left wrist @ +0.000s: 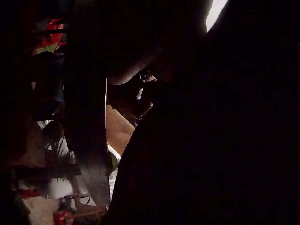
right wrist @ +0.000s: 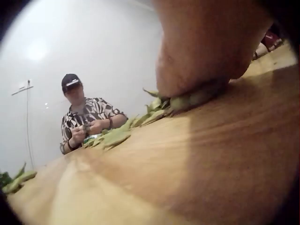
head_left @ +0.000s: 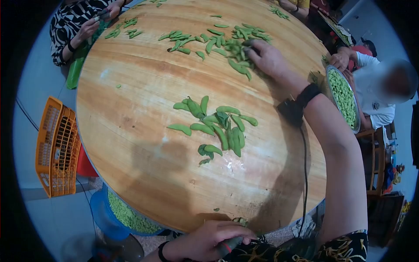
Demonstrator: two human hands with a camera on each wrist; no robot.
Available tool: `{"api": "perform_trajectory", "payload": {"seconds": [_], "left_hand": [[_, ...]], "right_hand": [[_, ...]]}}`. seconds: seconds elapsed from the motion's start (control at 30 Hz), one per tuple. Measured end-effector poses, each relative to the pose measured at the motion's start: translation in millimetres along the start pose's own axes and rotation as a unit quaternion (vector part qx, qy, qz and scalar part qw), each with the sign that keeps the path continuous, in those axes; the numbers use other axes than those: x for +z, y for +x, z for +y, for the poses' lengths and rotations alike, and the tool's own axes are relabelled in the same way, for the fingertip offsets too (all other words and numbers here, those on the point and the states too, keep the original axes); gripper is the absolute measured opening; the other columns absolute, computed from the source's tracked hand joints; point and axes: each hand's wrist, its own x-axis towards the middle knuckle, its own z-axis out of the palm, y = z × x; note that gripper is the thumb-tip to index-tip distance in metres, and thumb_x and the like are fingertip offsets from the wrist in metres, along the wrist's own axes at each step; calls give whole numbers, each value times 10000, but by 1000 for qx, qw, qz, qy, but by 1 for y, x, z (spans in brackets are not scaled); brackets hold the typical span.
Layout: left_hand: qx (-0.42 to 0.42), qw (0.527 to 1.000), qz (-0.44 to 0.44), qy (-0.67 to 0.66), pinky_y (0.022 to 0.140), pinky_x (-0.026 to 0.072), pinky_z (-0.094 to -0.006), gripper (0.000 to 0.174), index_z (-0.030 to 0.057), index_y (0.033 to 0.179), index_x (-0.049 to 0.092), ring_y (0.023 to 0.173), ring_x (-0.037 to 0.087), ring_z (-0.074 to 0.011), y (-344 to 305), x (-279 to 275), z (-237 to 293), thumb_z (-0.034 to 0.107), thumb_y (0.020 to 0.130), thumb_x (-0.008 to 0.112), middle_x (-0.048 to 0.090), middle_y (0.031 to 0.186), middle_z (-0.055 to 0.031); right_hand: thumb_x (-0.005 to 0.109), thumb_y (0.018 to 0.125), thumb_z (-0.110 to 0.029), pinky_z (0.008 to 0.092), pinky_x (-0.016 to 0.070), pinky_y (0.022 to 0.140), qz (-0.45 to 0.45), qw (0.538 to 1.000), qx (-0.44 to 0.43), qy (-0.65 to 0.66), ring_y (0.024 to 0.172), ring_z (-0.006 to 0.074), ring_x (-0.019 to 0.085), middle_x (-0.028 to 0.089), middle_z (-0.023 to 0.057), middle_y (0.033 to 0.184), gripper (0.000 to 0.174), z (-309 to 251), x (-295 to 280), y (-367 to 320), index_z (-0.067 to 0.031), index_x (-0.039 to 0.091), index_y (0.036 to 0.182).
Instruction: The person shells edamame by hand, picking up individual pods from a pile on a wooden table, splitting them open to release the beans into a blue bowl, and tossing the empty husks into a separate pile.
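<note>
My right hand (head_left: 269, 59) reaches across the round wooden table (head_left: 144, 87) and covers part of a heap of green pods (head_left: 239, 69); its fingertips are blurred among them. In the right wrist view the hand (right wrist: 201, 56) is low over the pods (right wrist: 152, 112), its fingers mostly hidden. At the near table edge my left hand (head_left: 214, 238) has its fingers curled round a small dark object with a red band (head_left: 231, 245). A second group of pods (head_left: 223, 135) with a few leaves lies mid-table. The left wrist view is mostly dark.
An orange crate (head_left: 56, 146) and a blue tub (head_left: 101, 214) of shelled beans stand left of the table. At the right edge is a metal bowl (head_left: 342, 96) of beans. Other people sit around the far side. A black cable (head_left: 305, 174) hangs from my right wrist.
</note>
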Motion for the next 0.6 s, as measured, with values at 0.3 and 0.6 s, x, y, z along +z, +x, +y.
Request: {"api": "perform_trajectory", "payload": {"seconds": [0.3,0.6], "left_hand": [[37,998,43,23,800,470,-325,216,-23,1002,548,866,615,-240,-2,9,-3,-13,794,490,625,905,-101],[42,995,49,78,758,468,-301,258,-2,953,557,818,613,-222,-6,16,-6,-48,715,467,622,853,-93]], "right_hand": [[541,833,-302,383,490,708,-105,971,-161,140,824,310,579,567,112,928,268,-113,-18,-82,-123,589,1027],[587,813,-240,363,481,740,-119,953,-170,222,833,296,599,609,148,924,278,-147,-46,-99,-78,604,1038]]}}
